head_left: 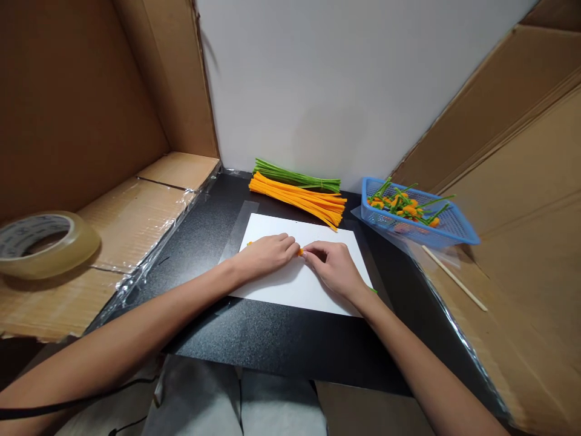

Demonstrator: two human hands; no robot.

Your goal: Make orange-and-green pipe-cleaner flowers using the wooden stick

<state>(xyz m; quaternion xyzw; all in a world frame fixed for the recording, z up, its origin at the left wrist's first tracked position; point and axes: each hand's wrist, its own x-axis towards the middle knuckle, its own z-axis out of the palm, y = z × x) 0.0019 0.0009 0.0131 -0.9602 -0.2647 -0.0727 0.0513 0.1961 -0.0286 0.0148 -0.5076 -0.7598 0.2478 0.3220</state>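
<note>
We see a pale wall (363, 66) filling the upper middle of the frame, with brown cardboard panels (82, 91) at the upper left and more cardboard (526, 181) down the right side. Below the wall, we have a black work surface (272, 339) across the middle and lower middle, and on it, at the centre of the frame, a white sheet (290, 293).

At the right of the frame sits a blue mesh basket (403, 225), holding a heap of orange and green pieces (410, 210). At the left edge we find a large roll of clear tape (84, 245) lying on cardboard. Just above centre lies a bundle of orange strips (297, 197), its lower right end reaching over the sheet's upper edge.

At the centre we see the left hand (270, 253) palm down over the sheet, fingers curled; its underside is hidden, so we cannot tell what it grips. Facing it, the right hand (336, 266) pinches narrowly, thumb and forefinger on a small orange piece (300, 252) between the two hands.

Behind the orange strips lies a bundle of green stems (299, 177). Then comes a thin wooden stick (454, 277), slanting at the lower right. Smallest, we notice a green tip (373, 290) beside the right wrist.
</note>
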